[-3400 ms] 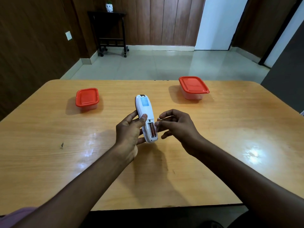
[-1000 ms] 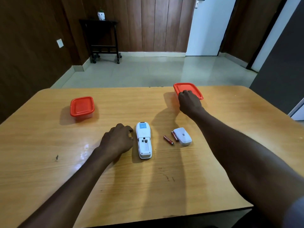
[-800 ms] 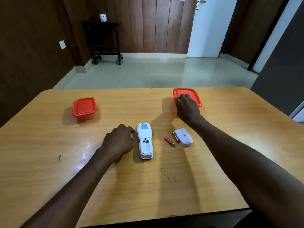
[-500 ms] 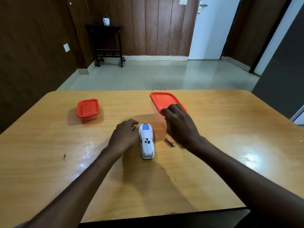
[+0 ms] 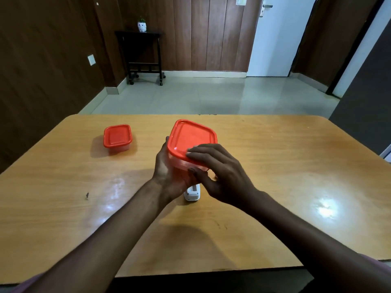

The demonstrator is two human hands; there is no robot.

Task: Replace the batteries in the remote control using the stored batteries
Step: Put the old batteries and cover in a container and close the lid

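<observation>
I observe the clear plastic container with a red-orange square lid [image 5: 191, 137], lid on, raised above the wooden desk's [image 5: 275, 166] centre. My left hand [image 5: 169, 176] cups its side; my right hand [image 5: 220, 174] grips its near lid edge. The white remote control [image 5: 192, 193] lies beneath, mostly hidden.

a container [image 5: 190, 140] was held above the middle of the table [image 5: 296, 166], between the left hand [image 5: 169, 176] at its left side and the right hand [image 5: 220, 176] at its near right corner. the remote control [image 5: 192, 193] lay on the table beneath and just behind the hands, mostly hidden. a smaller container [image 5: 117, 138] sat on the table well to the left. beyond the table, a side table [image 5: 141, 53] stood against the far wall.
</observation>
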